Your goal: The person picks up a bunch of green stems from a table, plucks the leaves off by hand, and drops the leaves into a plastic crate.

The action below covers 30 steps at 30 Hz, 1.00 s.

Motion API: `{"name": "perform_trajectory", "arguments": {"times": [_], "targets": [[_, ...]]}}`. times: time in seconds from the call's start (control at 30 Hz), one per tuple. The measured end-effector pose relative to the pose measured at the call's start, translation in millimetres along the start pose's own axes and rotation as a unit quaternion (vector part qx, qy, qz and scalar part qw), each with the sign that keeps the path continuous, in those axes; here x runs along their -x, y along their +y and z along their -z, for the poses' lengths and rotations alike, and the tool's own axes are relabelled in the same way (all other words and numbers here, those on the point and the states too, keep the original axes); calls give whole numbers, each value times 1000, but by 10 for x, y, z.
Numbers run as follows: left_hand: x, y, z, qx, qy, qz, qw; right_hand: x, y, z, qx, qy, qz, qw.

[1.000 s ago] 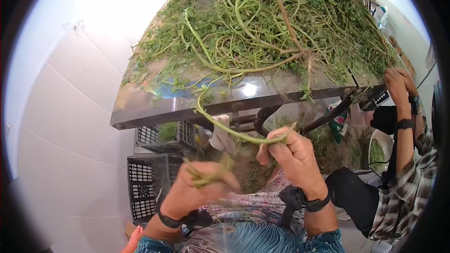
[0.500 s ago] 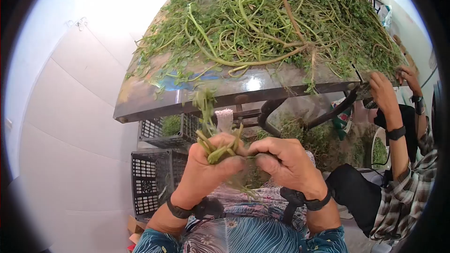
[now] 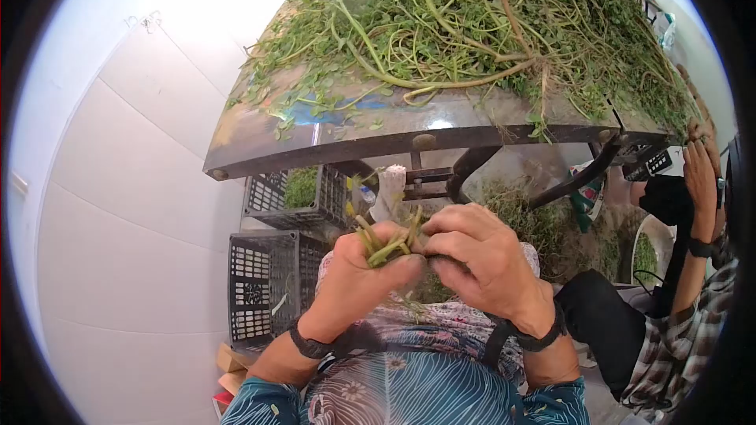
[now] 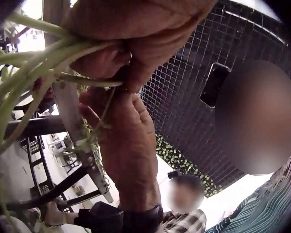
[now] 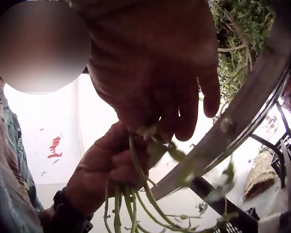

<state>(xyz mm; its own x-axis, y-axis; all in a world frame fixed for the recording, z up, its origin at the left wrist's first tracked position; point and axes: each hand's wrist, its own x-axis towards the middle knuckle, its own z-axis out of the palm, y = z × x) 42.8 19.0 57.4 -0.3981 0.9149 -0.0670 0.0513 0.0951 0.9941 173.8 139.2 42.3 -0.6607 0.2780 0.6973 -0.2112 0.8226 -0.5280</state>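
Observation:
A bunch of leafy green stems is gripped in my left hand, cut ends up above the thumb. In the right wrist view the stems hang below that fist, with small leaves. My right hand is right against the left one, its fingertips pinching a thin stem beside the bunch. Both hands are above my lap, in front of the table edge. On the table lies a big heap of the same greens, with one long, branching rooted plant on its near side.
Black plastic crates stand at the left on the floor, the farther one with greens inside. Dark table legs and loose greens are below the tabletop. Another person's arm is at the right edge of the table.
The right hand has brought a long stem from the right over to the left hand, and the two now meet. The long stem no longer stretches out toward the table.

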Motion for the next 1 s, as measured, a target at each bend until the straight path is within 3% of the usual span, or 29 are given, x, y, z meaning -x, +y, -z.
{"name": "perform_trajectory", "arguments": {"times": [0.1, 0.2, 0.3, 0.5, 0.67, 0.8, 0.9, 1.0], "targets": [[-3, -79, -10, 1, -7, 0, 1000, 83, -4, 40, 9, -93, -48, 994], [-11, -115, -22, -5, 1, -13, 1000, 107, -22, 24, 27, -87, -81, 993], [-30, -133, -1, -2, 29, -9, 1000, 199, 28, -88, 16, -15, -99, 995], [-43, -244, 88, 22, 37, 14, 999, 293, 119, -33, 11, -51, -146, 988], [-56, -272, 56, 40, 51, 3, 998, 342, 182, -109, -21, -17, -216, 976], [-83, -282, 21, 23, 61, -3, 998, 330, 178, -207, -159, 53, -385, 908], [-128, -361, 0, 7, 53, -19, 998, 379, 262, -338, -176, 76, -391, 900], [-141, -396, -29, -10, 61, -15, 998, 458, 497, -339, -325, 175, -411, 834]]}}
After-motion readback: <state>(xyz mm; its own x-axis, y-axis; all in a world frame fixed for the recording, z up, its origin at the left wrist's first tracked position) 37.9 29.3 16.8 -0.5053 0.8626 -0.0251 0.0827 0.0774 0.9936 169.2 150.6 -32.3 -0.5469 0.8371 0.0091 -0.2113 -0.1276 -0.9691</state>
